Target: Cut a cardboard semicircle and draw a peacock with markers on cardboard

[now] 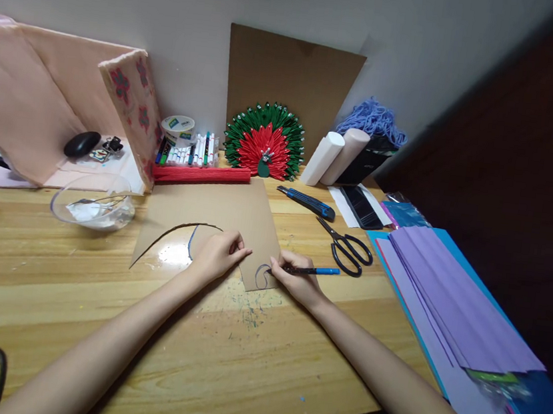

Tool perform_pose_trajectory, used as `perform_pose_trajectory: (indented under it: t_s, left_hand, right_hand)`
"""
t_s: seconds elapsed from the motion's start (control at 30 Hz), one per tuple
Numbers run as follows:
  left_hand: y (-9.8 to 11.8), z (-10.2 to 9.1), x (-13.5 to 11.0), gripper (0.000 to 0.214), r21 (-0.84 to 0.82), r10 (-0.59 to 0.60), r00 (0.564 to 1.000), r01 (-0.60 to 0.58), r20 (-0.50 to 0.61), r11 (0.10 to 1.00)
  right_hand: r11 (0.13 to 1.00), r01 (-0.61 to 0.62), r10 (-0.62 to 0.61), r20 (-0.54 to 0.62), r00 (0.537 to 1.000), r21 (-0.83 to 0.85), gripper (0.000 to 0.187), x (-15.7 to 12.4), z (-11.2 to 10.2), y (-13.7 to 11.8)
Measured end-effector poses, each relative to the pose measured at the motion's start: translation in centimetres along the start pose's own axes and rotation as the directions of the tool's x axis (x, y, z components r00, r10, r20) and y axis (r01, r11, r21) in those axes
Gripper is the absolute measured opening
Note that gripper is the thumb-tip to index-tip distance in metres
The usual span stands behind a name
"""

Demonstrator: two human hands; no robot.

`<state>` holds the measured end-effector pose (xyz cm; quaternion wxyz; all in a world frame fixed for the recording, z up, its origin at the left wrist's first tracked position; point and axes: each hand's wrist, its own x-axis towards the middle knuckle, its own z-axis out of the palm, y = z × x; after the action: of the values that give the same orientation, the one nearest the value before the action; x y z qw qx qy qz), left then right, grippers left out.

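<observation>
A brown cardboard sheet (259, 222) lies on the table, with a curved cut-out in its lower left side. My left hand (220, 254) rests on its lower edge beside the cut-out, fingers curled together and gripping the cardboard there. A short blue curve (191, 242) shows just left of that hand. In my right hand (298, 278) is a marker pen (322, 271) with a blue end, its tip against the lower right corner of the sheet. A small curled outline (262, 276) in dark blue is drawn at the tip.
Black-handled scissors (346, 249) and a blue-black utility knife (307, 202) lie to the right. Purple paper (461, 303) covers the right edge. A clear bowl (93, 201) stands at left. Behind are markers (195, 153), a red roll (202, 175), and a green-red peacock ornament (267, 142).
</observation>
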<state>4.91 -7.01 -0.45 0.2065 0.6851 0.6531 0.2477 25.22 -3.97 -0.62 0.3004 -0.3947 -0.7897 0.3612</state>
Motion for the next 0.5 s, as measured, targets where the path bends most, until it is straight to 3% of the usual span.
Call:
perform_pose_trajectory:
  t_s: [0.37, 0.5]
  left_hand:
    - [-0.14, 0.05, -0.04, 0.023, -0.025, 0.012, 1.000, -0.012, -0.002, 1.000]
    - [-0.18, 0.08, -0.03, 0.023, -0.026, 0.009, 1.000, -0.009, -0.006, 1.000]
  right_hand:
    - [0.996, 0.085, -0.084, 0.064, 0.994, -0.016, 0.033, -0.03, 0.11, 0.22]
    - [0.999, 0.047, -0.047, 0.001, 0.999, -0.018, 0.033, -0.05, 0.14, 0.25]
